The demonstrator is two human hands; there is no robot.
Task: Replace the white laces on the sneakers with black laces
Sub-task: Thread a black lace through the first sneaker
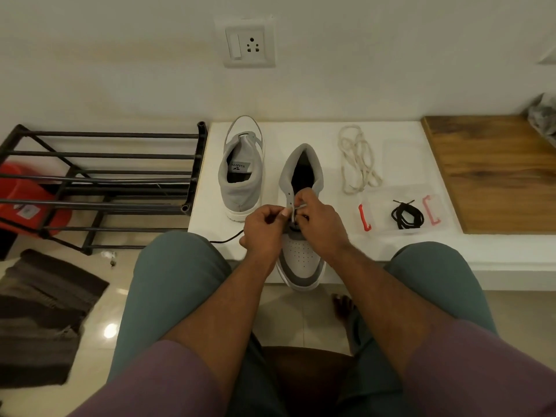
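Observation:
A grey and white sneaker [301,257] lies on the white ledge [391,245], toe towards me and overhanging the front edge. My left hand [264,230] pinches the sneaker's left eyelet flap. My right hand [320,224] holds a black lace at the lower eyelets; the lace's loose end [227,238] trails left off the ledge. A second grey sneaker [243,170] without laces stands further back, heel towards me. Removed white laces [356,161] lie in a heap to the right. Another coiled black lace [406,216] rests on a clear packet.
A black metal shoe rack [99,188] stands left of the ledge with a red tub [27,203] behind it. A dark mat [42,314] lies on the floor. A wooden board [496,173] covers the ledge's right part. My knees flank the sneaker.

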